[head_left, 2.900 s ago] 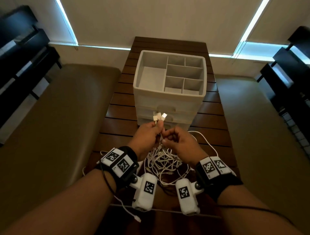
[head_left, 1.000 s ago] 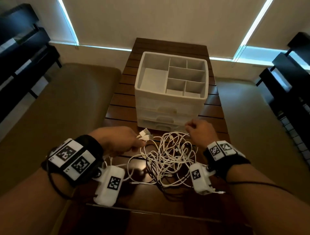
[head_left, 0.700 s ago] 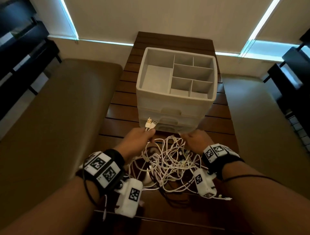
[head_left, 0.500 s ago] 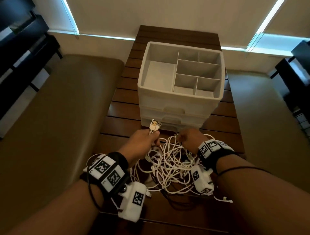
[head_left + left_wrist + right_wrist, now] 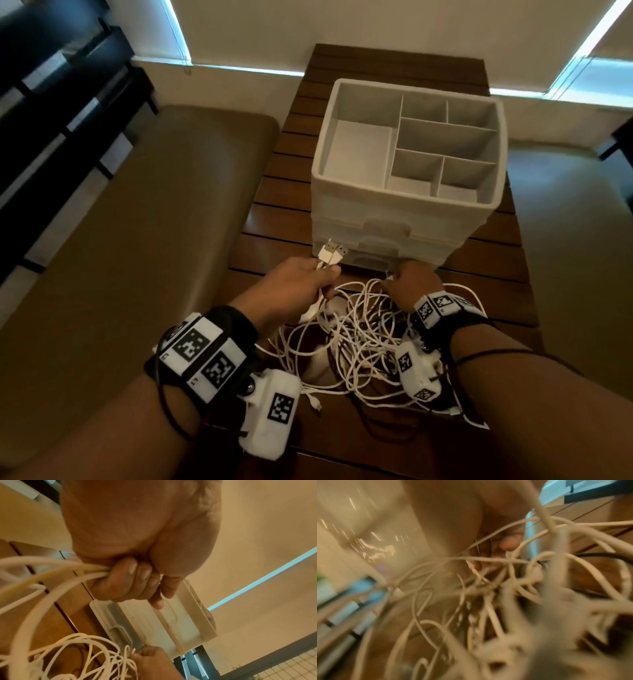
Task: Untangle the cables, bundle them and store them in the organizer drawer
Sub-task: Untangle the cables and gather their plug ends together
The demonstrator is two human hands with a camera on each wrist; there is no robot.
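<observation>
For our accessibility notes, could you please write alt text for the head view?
A left hand grips white USB plugs while the right hand pinches a tangled white cable pile on a wooden table, before a white drawer organizer.

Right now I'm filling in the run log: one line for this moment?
left hand: grips USB plugs | right hand: in white cable tangle | organizer drawers: closed

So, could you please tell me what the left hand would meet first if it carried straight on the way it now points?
Probably the organizer's bottom drawer front: the left hand points its two USB plugs at it, tips already close, though depth is hard to judge.
</observation>
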